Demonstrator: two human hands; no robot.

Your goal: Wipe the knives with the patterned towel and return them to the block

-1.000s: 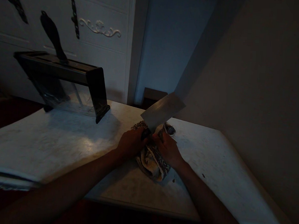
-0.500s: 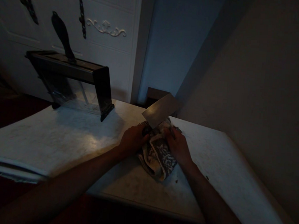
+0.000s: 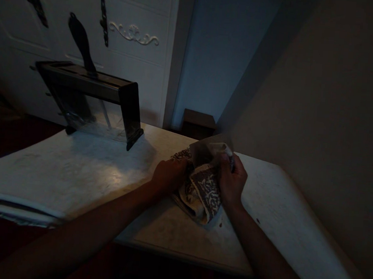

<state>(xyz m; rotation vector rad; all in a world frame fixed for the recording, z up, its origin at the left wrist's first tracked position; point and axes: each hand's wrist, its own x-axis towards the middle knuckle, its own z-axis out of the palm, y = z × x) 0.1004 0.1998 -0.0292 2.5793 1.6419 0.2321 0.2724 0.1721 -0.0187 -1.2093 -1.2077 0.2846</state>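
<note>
A broad-bladed cleaver (image 3: 199,154) is in my left hand (image 3: 171,175), whose fingers are wrapped round its handle; the hand hides most of that handle. The blade points up and to the right. My right hand (image 3: 233,182) is closed on a brown-and-cream patterned towel (image 3: 209,192), pinching a pale fold of it against the blade's right part. Below the hands, the rest of the towel lies bunched on the white tabletop (image 3: 92,171). Part of the blade is covered by cloth and fingers.
To the left stands a black-framed knife holder (image 3: 128,110) with clear sides and one dark knife handle (image 3: 81,40) sticking up. White cabinet doors (image 3: 139,77) rise behind it. A brown box (image 3: 200,118) sits beyond the table's back edge. Small dark crumbs (image 3: 257,221) lie at right.
The blade has tipped lower and to the right. My right hand has moved right and up a little, bringing a fold of the towel onto the blade.
</note>
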